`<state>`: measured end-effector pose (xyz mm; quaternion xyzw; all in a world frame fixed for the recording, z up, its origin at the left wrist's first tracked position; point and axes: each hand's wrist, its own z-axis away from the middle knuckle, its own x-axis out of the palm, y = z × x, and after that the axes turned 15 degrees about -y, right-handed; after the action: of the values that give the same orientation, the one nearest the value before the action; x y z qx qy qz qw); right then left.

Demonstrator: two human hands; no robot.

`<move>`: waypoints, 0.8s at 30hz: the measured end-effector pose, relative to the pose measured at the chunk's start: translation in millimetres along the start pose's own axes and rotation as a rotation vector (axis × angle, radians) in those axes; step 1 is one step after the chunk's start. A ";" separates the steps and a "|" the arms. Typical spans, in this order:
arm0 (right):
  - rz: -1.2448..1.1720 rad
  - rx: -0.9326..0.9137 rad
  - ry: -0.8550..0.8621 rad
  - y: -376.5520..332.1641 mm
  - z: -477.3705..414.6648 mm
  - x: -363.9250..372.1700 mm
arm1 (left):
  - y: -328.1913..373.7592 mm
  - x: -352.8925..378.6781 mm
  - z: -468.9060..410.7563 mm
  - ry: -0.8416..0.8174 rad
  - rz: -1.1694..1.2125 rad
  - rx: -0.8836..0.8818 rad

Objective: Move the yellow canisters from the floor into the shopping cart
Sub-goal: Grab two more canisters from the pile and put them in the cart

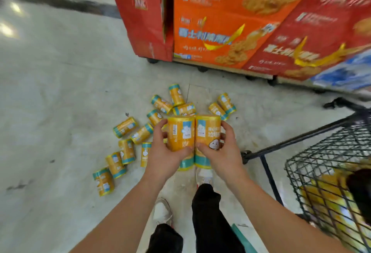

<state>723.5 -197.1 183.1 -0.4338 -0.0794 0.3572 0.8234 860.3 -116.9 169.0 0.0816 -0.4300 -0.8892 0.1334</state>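
A person's left hand [164,157] grips one upright yellow canister [180,132], and the right hand [223,152] grips a second canister [206,130], the two pressed side by side above the floor [50,92]. More canisters [125,127] lie scattered below. The wire shopping cart [321,152] stands at right, with orange cartons [220,21] behind

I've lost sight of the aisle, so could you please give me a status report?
Left hand grips one canister; right hand another. More canisters on floor. Cart at right, path open.
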 end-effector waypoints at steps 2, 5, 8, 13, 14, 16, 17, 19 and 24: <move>-0.017 -0.072 0.040 -62.4 55.6 -27.8 | 73.8 4.8 47.5 -0.020 -0.061 0.087; 0.002 -0.187 0.116 -135.7 134.2 -77.4 | 167.4 29.2 110.2 -0.067 -0.116 0.207; 0.035 -0.248 0.196 -173.5 205.1 -134.4 | 228.0 79.3 162.4 -0.137 -0.108 0.316; 0.045 -0.242 0.277 -159.7 298.7 -242.5 | 255.9 202.1 218.0 -0.206 -0.106 0.360; 0.047 -0.231 0.291 -147.8 312.8 -266.1 | 254.1 231.2 223.0 -0.219 -0.111 0.357; 0.075 -0.189 0.314 -115.5 333.9 -314.7 | 242.8 292.4 224.0 -0.244 -0.144 0.340; 0.093 -0.155 0.324 -94.4 340.0 -339.7 | 235.5 323.8 223.8 -0.254 -0.158 0.320; 0.156 -0.090 0.324 -46.4 345.8 -390.7 | 218.7 384.6 218.4 -0.238 -0.174 0.256; 0.444 0.103 0.182 60.0 342.5 -510.4 | 166.4 490.4 181.5 -0.033 -0.170 0.026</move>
<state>167.7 -285.2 437.6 -0.4284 0.1107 0.4925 0.7495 374.5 -231.7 396.9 0.1048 -0.4350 -0.8929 0.0492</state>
